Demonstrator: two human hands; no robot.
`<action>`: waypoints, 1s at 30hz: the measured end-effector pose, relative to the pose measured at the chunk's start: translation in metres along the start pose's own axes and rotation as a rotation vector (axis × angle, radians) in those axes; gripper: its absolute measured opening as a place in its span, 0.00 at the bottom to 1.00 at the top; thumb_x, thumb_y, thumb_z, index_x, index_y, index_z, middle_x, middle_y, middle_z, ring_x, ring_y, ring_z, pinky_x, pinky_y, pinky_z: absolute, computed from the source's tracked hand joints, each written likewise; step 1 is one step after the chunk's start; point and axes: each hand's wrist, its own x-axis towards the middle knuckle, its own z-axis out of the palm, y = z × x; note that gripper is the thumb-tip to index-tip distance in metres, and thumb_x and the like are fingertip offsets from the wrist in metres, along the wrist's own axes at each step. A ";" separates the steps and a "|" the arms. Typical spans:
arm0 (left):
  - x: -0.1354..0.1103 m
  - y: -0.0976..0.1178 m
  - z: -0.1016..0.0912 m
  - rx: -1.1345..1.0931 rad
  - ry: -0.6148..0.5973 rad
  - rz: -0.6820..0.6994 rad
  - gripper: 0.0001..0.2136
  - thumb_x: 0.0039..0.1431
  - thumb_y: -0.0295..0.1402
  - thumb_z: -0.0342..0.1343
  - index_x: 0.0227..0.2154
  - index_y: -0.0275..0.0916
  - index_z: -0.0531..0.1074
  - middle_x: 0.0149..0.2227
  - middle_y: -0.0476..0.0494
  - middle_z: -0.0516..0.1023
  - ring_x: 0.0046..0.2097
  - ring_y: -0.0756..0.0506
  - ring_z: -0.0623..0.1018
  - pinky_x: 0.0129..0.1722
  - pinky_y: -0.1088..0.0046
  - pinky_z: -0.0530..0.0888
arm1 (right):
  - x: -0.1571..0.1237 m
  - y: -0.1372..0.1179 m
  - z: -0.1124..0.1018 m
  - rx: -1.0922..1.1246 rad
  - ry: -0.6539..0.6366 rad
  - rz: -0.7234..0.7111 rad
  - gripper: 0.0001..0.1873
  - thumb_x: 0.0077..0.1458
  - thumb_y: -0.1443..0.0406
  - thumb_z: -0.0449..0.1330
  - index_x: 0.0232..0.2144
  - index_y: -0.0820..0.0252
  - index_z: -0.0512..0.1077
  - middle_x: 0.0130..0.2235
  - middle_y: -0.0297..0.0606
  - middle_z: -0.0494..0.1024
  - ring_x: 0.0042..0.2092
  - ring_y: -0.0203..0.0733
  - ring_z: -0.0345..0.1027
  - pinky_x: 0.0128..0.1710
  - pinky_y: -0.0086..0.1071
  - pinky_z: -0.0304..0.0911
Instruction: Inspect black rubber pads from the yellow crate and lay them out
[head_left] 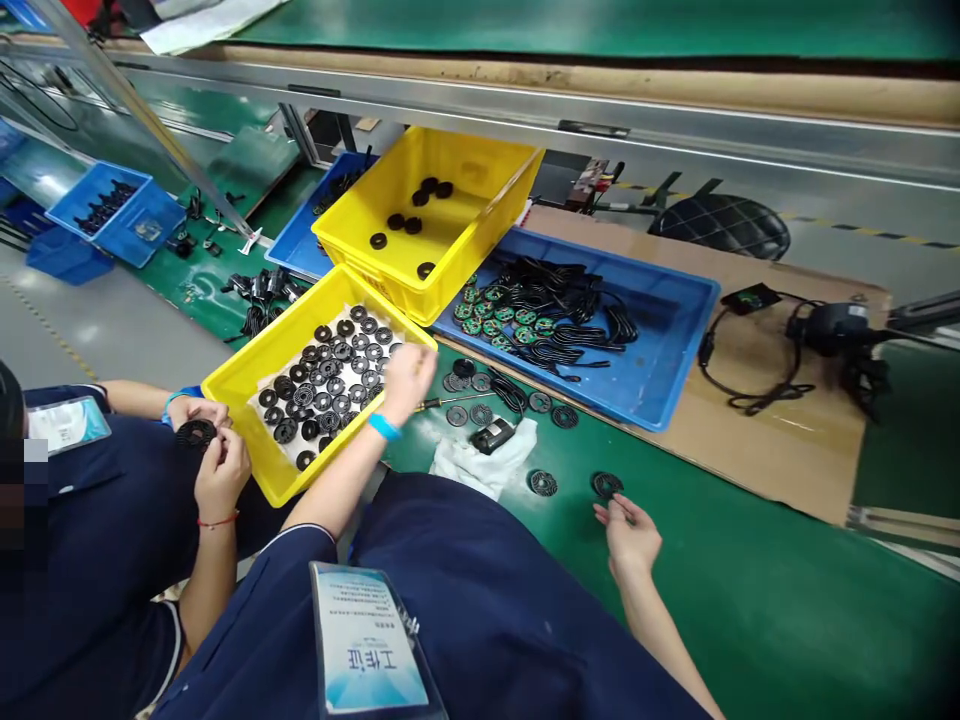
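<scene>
A factory assembly line, shown by its green conveyor belt (pixel 750 610), yellow crates (pixel 480 170) and blue trays (pixel 667 340).

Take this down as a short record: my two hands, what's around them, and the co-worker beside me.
Left hand: over a yellow plastic tray of black discs
Right hand: beside a black slotted disc on the green mat
Nearby: blue tray of black cables and green circuit boards
Co-worker: two hands holding a black disc
</scene>
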 end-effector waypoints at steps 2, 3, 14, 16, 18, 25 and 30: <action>0.023 -0.051 0.005 0.125 -0.050 -0.125 0.13 0.71 0.33 0.46 0.37 0.30 0.73 0.39 0.38 0.72 0.43 0.46 0.71 0.46 0.67 0.68 | -0.011 -0.003 0.011 -0.014 -0.039 -0.007 0.37 0.26 0.50 0.64 0.38 0.69 0.72 0.40 0.42 0.76 0.32 0.33 0.71 0.36 0.26 0.68; 0.029 -0.079 0.004 0.180 -0.115 -0.171 0.12 0.69 0.31 0.48 0.37 0.29 0.74 0.40 0.37 0.72 0.42 0.44 0.72 0.44 0.67 0.67 | -0.016 -0.005 0.018 -0.021 -0.057 -0.020 0.36 0.27 0.49 0.64 0.38 0.69 0.72 0.42 0.45 0.76 0.33 0.35 0.71 0.38 0.28 0.68; 0.009 -0.148 0.025 0.432 -0.519 -0.011 0.16 0.65 0.24 0.48 0.53 0.31 0.70 0.53 0.34 0.66 0.55 0.39 0.68 0.52 0.64 0.67 | -0.052 -0.050 0.077 -0.132 -0.213 -0.303 0.33 0.40 0.46 0.62 0.40 0.69 0.73 0.45 0.52 0.76 0.40 0.48 0.73 0.50 0.46 0.67; 0.007 -0.146 0.026 0.435 -0.539 0.043 0.18 0.64 0.27 0.49 0.56 0.33 0.69 0.55 0.35 0.65 0.55 0.39 0.68 0.52 0.64 0.68 | -0.055 -0.052 0.085 -0.156 -0.261 -0.323 0.33 0.42 0.46 0.62 0.40 0.69 0.74 0.46 0.53 0.76 0.40 0.48 0.73 0.49 0.45 0.68; 0.005 -0.148 0.029 0.431 -0.573 0.049 0.18 0.64 0.33 0.53 0.54 0.31 0.70 0.54 0.35 0.65 0.54 0.38 0.69 0.50 0.64 0.70 | -0.058 -0.054 0.092 -0.190 -0.303 -0.346 0.32 0.44 0.46 0.62 0.40 0.69 0.74 0.46 0.53 0.75 0.40 0.47 0.74 0.48 0.43 0.69; 0.004 -0.140 0.033 0.437 -0.630 -0.110 0.20 0.62 0.36 0.58 0.53 0.28 0.71 0.56 0.29 0.63 0.49 0.36 0.75 0.47 0.59 0.74 | -0.065 -0.074 0.105 -0.337 -0.412 -0.529 0.30 0.50 0.45 0.58 0.39 0.68 0.76 0.47 0.50 0.75 0.40 0.46 0.75 0.47 0.42 0.70; 0.014 -0.129 0.028 0.379 -0.714 -0.198 0.19 0.63 0.37 0.57 0.50 0.27 0.71 0.53 0.27 0.66 0.46 0.38 0.76 0.45 0.60 0.74 | -0.065 -0.076 0.105 -0.369 -0.474 -0.560 0.30 0.51 0.45 0.57 0.40 0.67 0.76 0.47 0.48 0.75 0.40 0.45 0.75 0.45 0.41 0.70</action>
